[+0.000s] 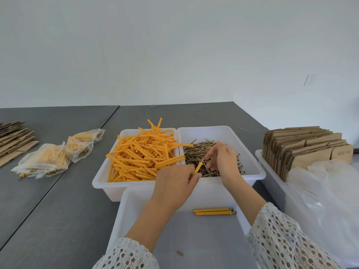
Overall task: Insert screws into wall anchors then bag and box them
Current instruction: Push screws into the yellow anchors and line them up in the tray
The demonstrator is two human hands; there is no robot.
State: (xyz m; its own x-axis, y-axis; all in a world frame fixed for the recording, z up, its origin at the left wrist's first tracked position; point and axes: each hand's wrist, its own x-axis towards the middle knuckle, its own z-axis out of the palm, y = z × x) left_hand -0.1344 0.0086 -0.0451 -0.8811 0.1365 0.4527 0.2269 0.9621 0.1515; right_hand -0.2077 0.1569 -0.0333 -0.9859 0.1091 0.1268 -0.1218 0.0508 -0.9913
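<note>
Left hand [174, 183] grips one anchor [197, 168]; right hand [223, 160] pinches at the screws [196, 152], hold unclear. Risk: tangled screws lift together, spilling.

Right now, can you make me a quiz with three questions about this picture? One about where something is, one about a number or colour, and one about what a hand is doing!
1. Where is the bin of screws?
A. Right of the bin of yellow anchors
B. Left of it
C. Under the table

2. How many finished anchors lie in the near tray?
A. None
B. Two
C. Ten

3. What is the left hand doing?
A. Lying flat on the table
B. Holding a bag
C. Holding a yellow anchor

Answers:
1 A: the screws sit in the right-hand bin, touching the anchor bin.
2 B: two anchors with screw heads showing lie side by side.
3 C: its grip is curled round one anchor, while the right hand reaches into the screws.
</note>
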